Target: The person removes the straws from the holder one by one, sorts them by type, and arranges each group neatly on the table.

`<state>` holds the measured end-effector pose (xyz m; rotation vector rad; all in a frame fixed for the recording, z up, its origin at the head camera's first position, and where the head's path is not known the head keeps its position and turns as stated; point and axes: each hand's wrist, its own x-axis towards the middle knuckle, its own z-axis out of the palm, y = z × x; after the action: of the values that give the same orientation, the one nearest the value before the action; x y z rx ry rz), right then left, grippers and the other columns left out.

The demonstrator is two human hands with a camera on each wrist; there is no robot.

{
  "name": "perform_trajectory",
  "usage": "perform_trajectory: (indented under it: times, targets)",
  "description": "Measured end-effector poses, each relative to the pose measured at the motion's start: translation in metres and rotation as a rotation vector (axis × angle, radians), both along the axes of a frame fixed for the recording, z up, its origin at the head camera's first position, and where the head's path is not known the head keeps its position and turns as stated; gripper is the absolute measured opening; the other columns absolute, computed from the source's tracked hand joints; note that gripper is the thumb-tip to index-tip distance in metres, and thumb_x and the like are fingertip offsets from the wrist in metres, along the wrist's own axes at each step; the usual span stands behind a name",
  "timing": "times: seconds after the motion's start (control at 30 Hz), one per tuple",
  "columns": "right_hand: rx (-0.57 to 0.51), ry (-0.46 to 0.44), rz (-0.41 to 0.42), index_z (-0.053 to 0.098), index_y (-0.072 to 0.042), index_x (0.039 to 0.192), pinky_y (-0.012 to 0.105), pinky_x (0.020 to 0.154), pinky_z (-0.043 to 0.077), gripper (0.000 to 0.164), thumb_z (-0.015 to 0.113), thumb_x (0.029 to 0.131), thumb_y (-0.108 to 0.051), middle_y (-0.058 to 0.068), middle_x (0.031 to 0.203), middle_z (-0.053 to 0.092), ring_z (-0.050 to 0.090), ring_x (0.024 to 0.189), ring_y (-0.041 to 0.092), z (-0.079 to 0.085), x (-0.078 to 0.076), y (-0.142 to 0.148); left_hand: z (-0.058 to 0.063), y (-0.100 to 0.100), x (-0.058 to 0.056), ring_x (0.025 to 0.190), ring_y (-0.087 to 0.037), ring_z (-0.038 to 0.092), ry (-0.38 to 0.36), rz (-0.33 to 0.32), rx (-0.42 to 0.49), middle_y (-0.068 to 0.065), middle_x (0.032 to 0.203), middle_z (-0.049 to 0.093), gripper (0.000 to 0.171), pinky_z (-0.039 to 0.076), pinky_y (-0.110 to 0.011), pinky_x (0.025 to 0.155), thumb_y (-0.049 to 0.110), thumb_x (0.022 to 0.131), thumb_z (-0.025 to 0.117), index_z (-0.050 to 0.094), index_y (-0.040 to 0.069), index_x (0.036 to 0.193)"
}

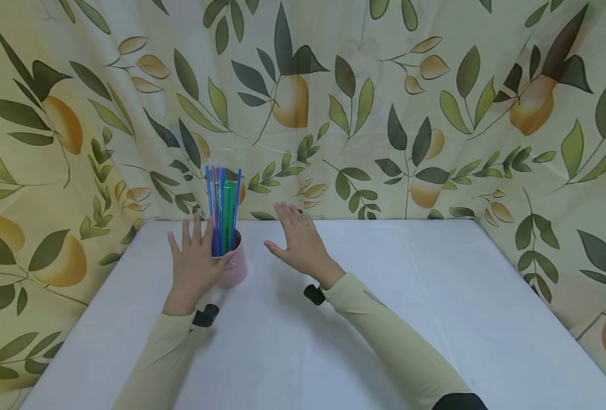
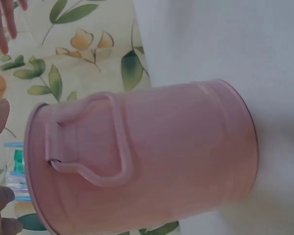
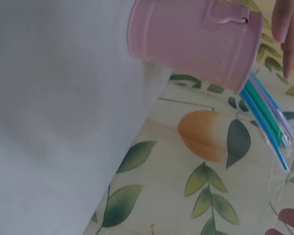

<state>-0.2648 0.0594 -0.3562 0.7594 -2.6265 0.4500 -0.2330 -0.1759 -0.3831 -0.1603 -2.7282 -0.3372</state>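
A pink metal bucket [image 1: 235,270] with a wire-like handle stands upright on the table. It holds several thin blue and purple sticks [image 1: 216,199] and a green strip [image 1: 228,210] with dark print, with clear wrap showing around them in the right wrist view. My left hand [image 1: 192,270] is spread at the bucket's left side, thumb across its near rim; whether it touches cannot be told. My right hand [image 1: 303,245] hovers to the right of the bucket, fingers straight and thumb apart, holding nothing. The bucket's side [image 2: 176,152] fills much of the left wrist view.
A white-covered table [image 1: 410,319] extends to the right and toward me. Behind it and along both sides hangs a curtain [image 1: 364,114] printed with leaves and orange fruit. The bucket stands near the table's far edge, left of centre.
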Motion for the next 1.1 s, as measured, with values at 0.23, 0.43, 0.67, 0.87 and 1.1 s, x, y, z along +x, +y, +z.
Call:
perform_trajectory:
  times: [0.23, 0.43, 0.67, 0.87, 1.1]
  targets:
    - [-0.078, -0.058, 0.067, 0.024, -0.008, 0.148, 0.055, 0.113, 0.031, 0.075, 0.057, 0.09, -0.044, 0.01, 0.152, 0.034, 0.033, 0.14, 0.029, 0.003, -0.008, -0.023, -0.009, -0.014, -0.002, 0.142, -0.047, 0.006, -0.053, 0.021, 0.02, -0.028, 0.154, 0.013, 0.09, -0.004, -0.069, 0.112, 0.054, 0.086, 0.054, 0.017, 0.001, 0.149]
    - [-0.234, -0.21, 0.101, 0.026, -0.008, 0.148, 0.045, 0.113, 0.036, 0.072, 0.056, 0.092, -0.041, 0.01, 0.151, 0.035, 0.037, 0.137, 0.027, 0.003, -0.017, -0.038, -0.014, -0.021, -0.009, 0.142, -0.048, 0.008, -0.085, 0.018, 0.018, -0.028, 0.153, 0.014, 0.096, 0.0, -0.068, 0.113, 0.061, 0.086, 0.051, 0.014, -0.002, 0.149]
    - [-0.398, -0.404, 0.126, 0.026, -0.009, 0.148, 0.044, 0.114, 0.035, 0.068, 0.054, 0.094, -0.039, 0.012, 0.148, 0.04, 0.038, 0.137, 0.026, -0.002, -0.027, -0.047, -0.02, -0.026, -0.011, 0.14, -0.048, 0.015, -0.121, -0.007, 0.061, -0.03, 0.151, 0.021, 0.098, 0.01, -0.066, 0.114, 0.063, 0.086, 0.049, 0.018, -0.007, 0.146]
    - [-0.489, -0.463, 0.148, 0.031, -0.009, 0.145, 0.046, 0.111, 0.039, 0.061, 0.055, 0.094, -0.034, 0.013, 0.143, 0.046, 0.043, 0.133, 0.028, -0.004, -0.029, -0.052, -0.031, -0.036, -0.015, 0.139, -0.045, 0.024, -0.199, -0.061, 0.331, -0.027, 0.15, 0.027, 0.092, 0.02, -0.061, 0.115, 0.056, 0.086, 0.057, 0.021, -0.003, 0.146]
    - [-0.594, -0.504, 0.162, 0.037, -0.006, 0.141, 0.044, 0.106, 0.045, 0.055, 0.058, 0.093, -0.024, 0.015, 0.136, 0.053, 0.051, 0.126, 0.028, -0.01, -0.036, -0.061, -0.04, -0.041, -0.022, 0.142, -0.036, 0.024, -0.319, -0.113, 0.746, -0.017, 0.153, 0.028, 0.085, 0.024, -0.055, 0.117, 0.042, 0.085, 0.066, 0.02, 0.009, 0.148]
